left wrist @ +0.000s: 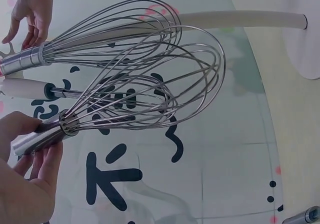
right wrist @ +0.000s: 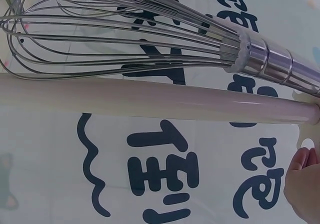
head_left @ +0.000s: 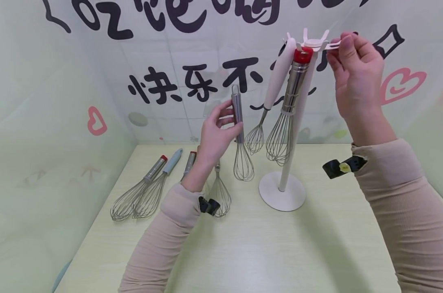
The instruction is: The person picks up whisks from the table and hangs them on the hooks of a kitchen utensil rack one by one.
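Observation:
My left hand (head_left: 221,132) grips a steel whisk (head_left: 237,118) by its metal handle, loop end up and wires hanging down. In the left wrist view that whisk's wires overlap two others. High on the right, my right hand (head_left: 358,65) pinches one hook arm (head_left: 333,45) at the top of a white stand (head_left: 297,110). Hanging from the stand are a white-handled whisk (head_left: 278,77) and a red-capped steel whisk (head_left: 294,87). The right wrist view shows the red-capped whisk's wires (right wrist: 125,39) alongside the pole (right wrist: 165,99), with the right hand (right wrist: 305,184) at the edge.
On the table (head_left: 251,252) at left lie a red-tipped whisk (head_left: 139,187) and a blue-handled whisk (head_left: 159,181). Another red-tipped handle (head_left: 189,162) and a whisk (head_left: 220,191) are partly behind my left arm. The stand's round base (head_left: 282,195) is on the table before a printed backdrop (head_left: 192,118).

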Demonstrator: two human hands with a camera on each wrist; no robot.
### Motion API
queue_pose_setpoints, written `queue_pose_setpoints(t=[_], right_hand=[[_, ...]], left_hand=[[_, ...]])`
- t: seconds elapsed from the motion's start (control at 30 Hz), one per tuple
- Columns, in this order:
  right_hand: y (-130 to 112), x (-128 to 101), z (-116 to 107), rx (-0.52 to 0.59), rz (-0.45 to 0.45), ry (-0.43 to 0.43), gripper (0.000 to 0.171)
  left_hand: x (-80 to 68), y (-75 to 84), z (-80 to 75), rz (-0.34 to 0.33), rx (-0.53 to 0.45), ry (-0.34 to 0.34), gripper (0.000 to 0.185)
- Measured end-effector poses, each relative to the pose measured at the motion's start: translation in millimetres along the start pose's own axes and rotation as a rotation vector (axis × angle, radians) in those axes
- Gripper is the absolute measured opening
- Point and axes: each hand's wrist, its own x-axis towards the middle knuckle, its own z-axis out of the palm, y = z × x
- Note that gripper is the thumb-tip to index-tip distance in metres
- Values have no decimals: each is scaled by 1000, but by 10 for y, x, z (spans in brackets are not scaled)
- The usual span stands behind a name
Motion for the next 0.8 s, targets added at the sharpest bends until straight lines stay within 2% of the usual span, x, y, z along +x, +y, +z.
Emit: queue_pose_setpoints(t=[0.3,0.5,0.8], right_hand=[[31,7,19,-5,-14,17,20],[79,-41,60,-126,-73,32,23],[163,-99,118,-291,-213,27,21]], left_hand=[[2,77,4,39,-22,5,58],[4,98,9,46,-26,4,58],[-3,154,22,58,-45,0,58]])
